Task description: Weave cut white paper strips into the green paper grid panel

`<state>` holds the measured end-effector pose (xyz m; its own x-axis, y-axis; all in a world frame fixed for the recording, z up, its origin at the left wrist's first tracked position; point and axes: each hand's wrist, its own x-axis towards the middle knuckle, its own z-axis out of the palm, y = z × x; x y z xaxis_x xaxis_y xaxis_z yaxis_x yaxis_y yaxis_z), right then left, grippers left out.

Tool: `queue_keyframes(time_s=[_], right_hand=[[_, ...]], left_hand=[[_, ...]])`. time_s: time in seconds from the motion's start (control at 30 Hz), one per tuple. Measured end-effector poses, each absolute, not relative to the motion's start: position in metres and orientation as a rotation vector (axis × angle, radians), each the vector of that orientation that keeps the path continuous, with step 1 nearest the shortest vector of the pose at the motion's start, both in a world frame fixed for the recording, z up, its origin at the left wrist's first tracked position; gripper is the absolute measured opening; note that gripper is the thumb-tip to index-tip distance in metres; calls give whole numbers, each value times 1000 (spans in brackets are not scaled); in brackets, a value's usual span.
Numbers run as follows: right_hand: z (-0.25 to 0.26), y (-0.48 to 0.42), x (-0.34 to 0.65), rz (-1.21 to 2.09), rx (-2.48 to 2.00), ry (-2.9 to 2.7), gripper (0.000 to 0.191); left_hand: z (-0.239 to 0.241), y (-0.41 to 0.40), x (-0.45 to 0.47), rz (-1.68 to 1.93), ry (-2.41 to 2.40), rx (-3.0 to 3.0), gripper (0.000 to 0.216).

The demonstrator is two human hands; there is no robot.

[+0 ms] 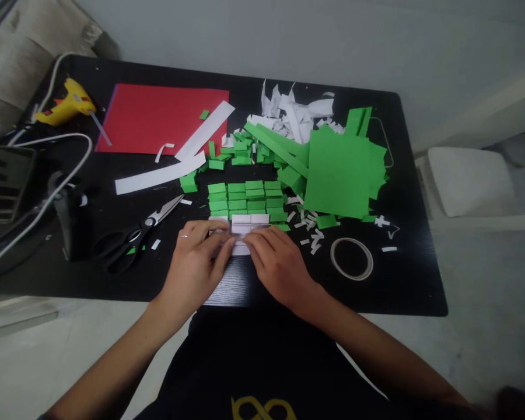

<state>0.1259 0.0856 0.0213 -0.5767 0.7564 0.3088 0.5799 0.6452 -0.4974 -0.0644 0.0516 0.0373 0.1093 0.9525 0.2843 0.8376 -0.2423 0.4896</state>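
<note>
My left hand (199, 256) and my right hand (275, 262) meet at the near middle of the black table (402, 291). Their fingertips press together on a small white folded paper piece (241, 233). My left hand wears a ring. Just beyond the fingers lie white folded pieces (250, 220) in a row, and behind them rows of small green folded paper pieces (247, 197). How much of the white piece sits under the fingers is hidden.
Black-handled scissors (133, 236) lie left of my hands. A tape ring (352, 258) lies to the right. A green paper stack (339, 169), white scraps (295, 111), white strips (160, 175), a red sheet (157, 119) and a yellow glue gun (65, 102) sit farther back.
</note>
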Motion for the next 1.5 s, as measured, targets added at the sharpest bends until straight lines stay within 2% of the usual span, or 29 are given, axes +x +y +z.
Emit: queue_keyframes(time_s=[0.33,0.53,0.9,1.17,1.5], right_hand=[[23,84,122,581,-1116,-2336,25],[18,75,126,454,-1119,-2315,22],[11,66,130,316,-1043,-2470,30],[11,60,128,188,-1048,-2533,31],[16,59,127,237,-1023,-2562,32]], left_hand=[[36,55,-61,636,1835,2284,15],[35,58,-58,611,1895,2348,15],[40,55,-57,645,1979,2382,12],[46,39,-56,580,1773,2545,18],[43,38,-51,572,1780,2532,20]])
